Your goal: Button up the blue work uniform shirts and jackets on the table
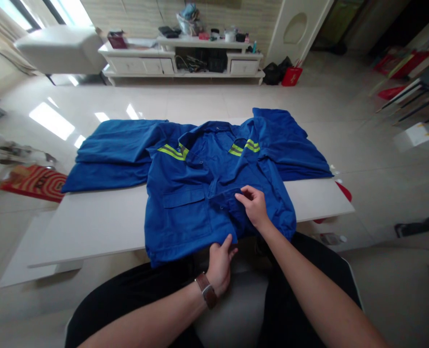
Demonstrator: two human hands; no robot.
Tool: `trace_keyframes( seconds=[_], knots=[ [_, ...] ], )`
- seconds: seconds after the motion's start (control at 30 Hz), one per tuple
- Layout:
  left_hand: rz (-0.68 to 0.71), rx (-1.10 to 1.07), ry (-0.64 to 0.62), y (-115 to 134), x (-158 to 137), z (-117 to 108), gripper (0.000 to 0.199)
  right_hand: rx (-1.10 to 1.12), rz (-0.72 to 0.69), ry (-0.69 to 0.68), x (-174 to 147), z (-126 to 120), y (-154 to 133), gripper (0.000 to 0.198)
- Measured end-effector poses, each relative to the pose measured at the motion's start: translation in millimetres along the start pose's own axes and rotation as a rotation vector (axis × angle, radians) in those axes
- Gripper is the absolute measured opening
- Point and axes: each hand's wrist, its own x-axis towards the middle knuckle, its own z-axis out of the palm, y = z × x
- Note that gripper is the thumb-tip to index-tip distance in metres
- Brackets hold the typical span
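Observation:
A blue work jacket (185, 217) with yellow-green reflective strips lies on the white table, its collar away from me and its front partly open. My left hand (220, 263) grips the lower front corner of the jacket, thumb on top of the cloth. Higher up, my right hand (253, 205) pinches the edge of the other front panel between thumb and fingers. Folded blue cloth (120, 150) lies beside the jacket on the left, and more folded blue cloth (290, 145) on the right; whether these are its sleeves or separate garments I cannot tell.
The white table (101, 222) stands just before my knees. A red patterned bag (35, 182) is at its left. Across the floor, a low white cabinet (141, 65) carries several small items, with a red bag (291, 76) beside it. A bottle (330, 239) lies under the right end.

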Motion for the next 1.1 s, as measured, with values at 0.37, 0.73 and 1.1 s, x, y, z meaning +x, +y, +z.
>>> trace_keyframes(
  seconds=[0.37,0.73,1.1],
  knots=[
    [0.461,0.191,-0.181,49.9,15.0,5.7,0.029,-0.052,0.046,-0.428,-4.4,4.7,-2.3,0.026],
    [0.555,0.297,-0.058,61.3,12.3,6.7,0.026,-0.266,-0.213,0.415,15.3,-37.3,-19.0,0.028],
    [0.616,0.297,-0.182,72.7,3.0,14.0,0.02,-0.18,-0.049,-0.52,-8.0,-10.9,-14.8,0.019]
  ],
)
